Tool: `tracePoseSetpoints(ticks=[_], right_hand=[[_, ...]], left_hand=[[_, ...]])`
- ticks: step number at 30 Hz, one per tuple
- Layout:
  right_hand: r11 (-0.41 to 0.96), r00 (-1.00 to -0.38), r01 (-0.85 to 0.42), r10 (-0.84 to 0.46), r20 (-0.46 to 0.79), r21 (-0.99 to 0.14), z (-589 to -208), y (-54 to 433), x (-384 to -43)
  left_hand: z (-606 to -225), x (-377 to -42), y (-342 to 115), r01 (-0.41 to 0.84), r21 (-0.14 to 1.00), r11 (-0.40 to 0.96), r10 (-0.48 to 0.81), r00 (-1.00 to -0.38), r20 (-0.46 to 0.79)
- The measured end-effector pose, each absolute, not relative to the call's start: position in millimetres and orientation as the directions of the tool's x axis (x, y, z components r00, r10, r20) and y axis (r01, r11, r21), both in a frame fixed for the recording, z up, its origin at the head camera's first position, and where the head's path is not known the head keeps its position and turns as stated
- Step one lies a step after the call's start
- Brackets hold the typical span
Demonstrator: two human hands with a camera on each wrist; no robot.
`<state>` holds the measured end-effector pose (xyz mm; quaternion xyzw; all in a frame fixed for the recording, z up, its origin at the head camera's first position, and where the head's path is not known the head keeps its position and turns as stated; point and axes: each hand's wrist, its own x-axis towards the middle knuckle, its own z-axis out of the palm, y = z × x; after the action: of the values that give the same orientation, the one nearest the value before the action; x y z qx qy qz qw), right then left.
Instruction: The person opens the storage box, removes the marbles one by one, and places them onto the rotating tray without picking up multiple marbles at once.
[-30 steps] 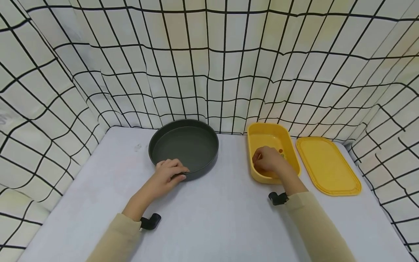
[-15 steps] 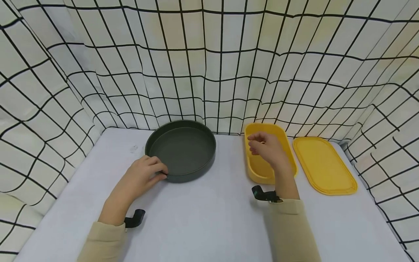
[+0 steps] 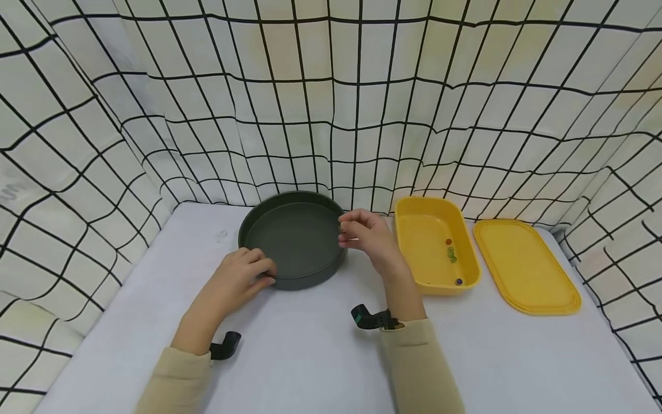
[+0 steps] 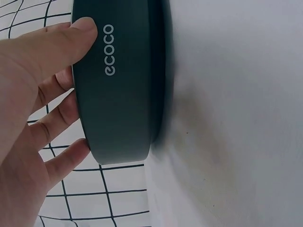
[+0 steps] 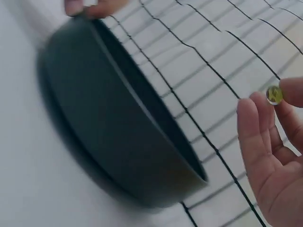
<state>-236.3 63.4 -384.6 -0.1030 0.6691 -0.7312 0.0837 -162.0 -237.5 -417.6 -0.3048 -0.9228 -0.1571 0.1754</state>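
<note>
At the front-left rim of a round, dark green, shallow tray (image 3: 289, 244), my left hand (image 3: 233, 284) grips the edge. In the left wrist view the thumb (image 4: 85, 30) lies on the outer wall beside the "ecoco" lettering (image 4: 109, 49), with the other fingers at the rim. My right hand (image 3: 373, 241) is raised by the tray's right edge. Thumb and forefinger pinch a clear glass marble (image 5: 274, 95) with a yellow-green core. Right of that hand stands a yellow box (image 3: 421, 270) holding several marbles: an orange one (image 3: 448, 242), green ones (image 3: 452, 255) and a dark blue one (image 3: 458, 282).
A flat yellow lid (image 3: 527, 267) lies right of the box. White cloth (image 3: 305, 356) covers the table. Black netting (image 3: 357, 121) over white sheeting rises behind the table and along both sides.
My right hand has come up out of the yellow box and moved left to the tray, carrying the marble. The left hand has slid a little left along the tray's rim.
</note>
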Motion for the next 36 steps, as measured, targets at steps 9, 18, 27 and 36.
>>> tracePoseSetpoints(ticks=[9, 18, 27, 36], right_hand=[[-0.156, -0.947, 0.049, -0.32, 0.004, -0.987, -403, 43, -230], [-0.154, -0.951, 0.057, -0.309, -0.007, -0.986, -407, 34, -229], [-0.041, -0.957, 0.084, -0.281, -0.069, -0.996, -417, 18, -224], [-0.07, -0.974, 0.013, -0.228, 0.004, -0.997, -419, 11, -221]], left_hand=[[-418, -160, -235, 0.569, 0.214, 0.794, 0.473, -0.8, 0.369], [-420, -160, -234, 0.544, 0.248, 0.801, 0.449, -0.821, 0.351], [-421, -161, -234, 0.543, 0.253, 0.801, 0.446, -0.823, 0.352], [-419, -160, -231, 0.548, 0.252, 0.797, 0.449, -0.818, 0.36]])
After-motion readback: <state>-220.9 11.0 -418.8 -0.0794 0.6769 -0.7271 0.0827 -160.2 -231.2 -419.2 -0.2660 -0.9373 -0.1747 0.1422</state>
